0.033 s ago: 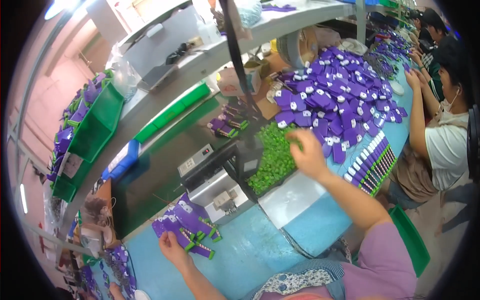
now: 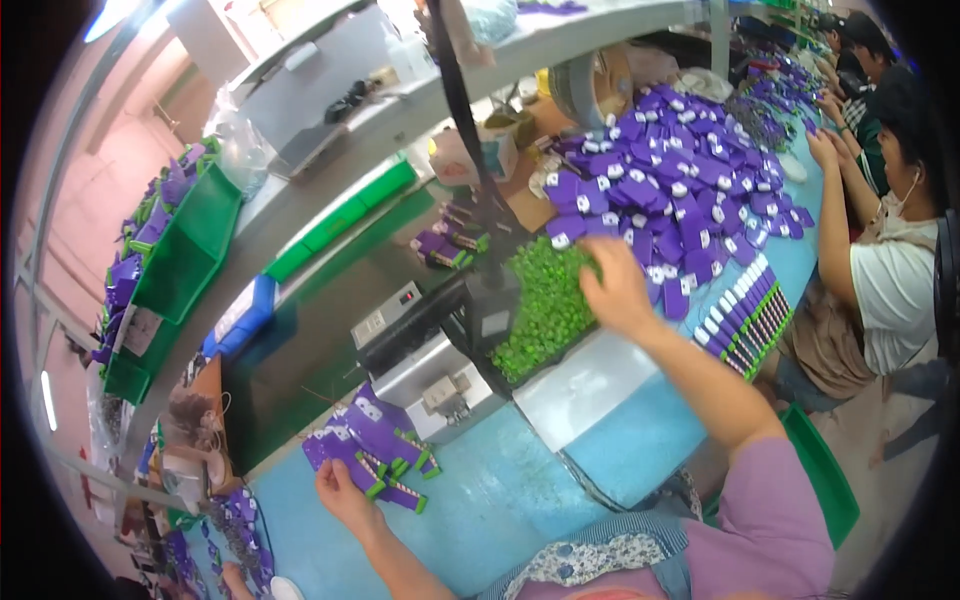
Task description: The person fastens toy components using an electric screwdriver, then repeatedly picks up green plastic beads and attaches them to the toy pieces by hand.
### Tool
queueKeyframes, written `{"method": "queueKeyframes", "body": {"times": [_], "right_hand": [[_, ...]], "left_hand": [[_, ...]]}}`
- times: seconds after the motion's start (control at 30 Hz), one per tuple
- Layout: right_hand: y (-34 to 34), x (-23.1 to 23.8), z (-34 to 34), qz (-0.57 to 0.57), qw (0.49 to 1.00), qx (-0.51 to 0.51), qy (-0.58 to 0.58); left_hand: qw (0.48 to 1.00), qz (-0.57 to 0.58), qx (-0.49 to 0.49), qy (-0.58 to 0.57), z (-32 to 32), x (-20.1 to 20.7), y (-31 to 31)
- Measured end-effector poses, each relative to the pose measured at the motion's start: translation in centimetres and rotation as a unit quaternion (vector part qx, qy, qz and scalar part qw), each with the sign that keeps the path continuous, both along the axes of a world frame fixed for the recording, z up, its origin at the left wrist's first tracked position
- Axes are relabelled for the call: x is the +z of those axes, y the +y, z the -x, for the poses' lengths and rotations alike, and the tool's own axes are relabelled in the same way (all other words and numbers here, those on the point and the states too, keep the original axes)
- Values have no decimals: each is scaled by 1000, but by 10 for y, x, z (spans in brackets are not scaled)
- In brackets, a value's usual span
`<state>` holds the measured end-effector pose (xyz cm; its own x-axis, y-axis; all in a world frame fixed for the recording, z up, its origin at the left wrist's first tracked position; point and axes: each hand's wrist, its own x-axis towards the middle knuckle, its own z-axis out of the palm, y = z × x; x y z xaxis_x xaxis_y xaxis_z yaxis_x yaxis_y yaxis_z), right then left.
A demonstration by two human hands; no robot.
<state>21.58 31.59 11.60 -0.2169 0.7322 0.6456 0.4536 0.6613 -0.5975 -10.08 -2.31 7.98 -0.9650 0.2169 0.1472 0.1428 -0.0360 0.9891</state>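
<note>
From where I stand, the person's right hand [image 2: 622,290] is at the near right side of a heap of small green parts [image 2: 540,315]; its fingers curl in toward the heap, and I cannot tell whether they have closed on one, since the back of the hand covers part of the gap. The left hand [image 2: 345,495] is at the lower left edge of a cluster of purple pieces [image 2: 372,428] on the pale blue worktop [image 2: 485,490]; its thumb and fingertips are near each other, but whether they pinch a piece is too small to make out. That hand hides a corner of the cluster, its pieces overlap one another, and the left forearm is cut off at the lower edge. The cluster lies just left of a silver bench machine [image 2: 440,385]. Its striped, green-tipped strips [image 2: 402,495] run slantwise, long axis from upper left to lower right, with green tips at the lower right. Beyond the green parts rises a big pile of purple pieces with white tabs [image 2: 665,185], many half buried.
</note>
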Motion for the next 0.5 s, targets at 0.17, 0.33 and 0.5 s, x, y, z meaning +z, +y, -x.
{"method": "queueKeyframes", "body": {"times": [0.17, 0.33, 0.5], "right_hand": [[41, -33, 11, -18, 989, -50, -134], [19, -34, 16, -2, 983, -20, -181], [3, -31, 37, 14, 987, 79, -140]], "left_hand": [[973, 155, 56, 163, 0, 10, 9], [991, 10, 79, 111, -21, 31, 14], [994, -97, 22, 49, -42, 19, 15]]}}
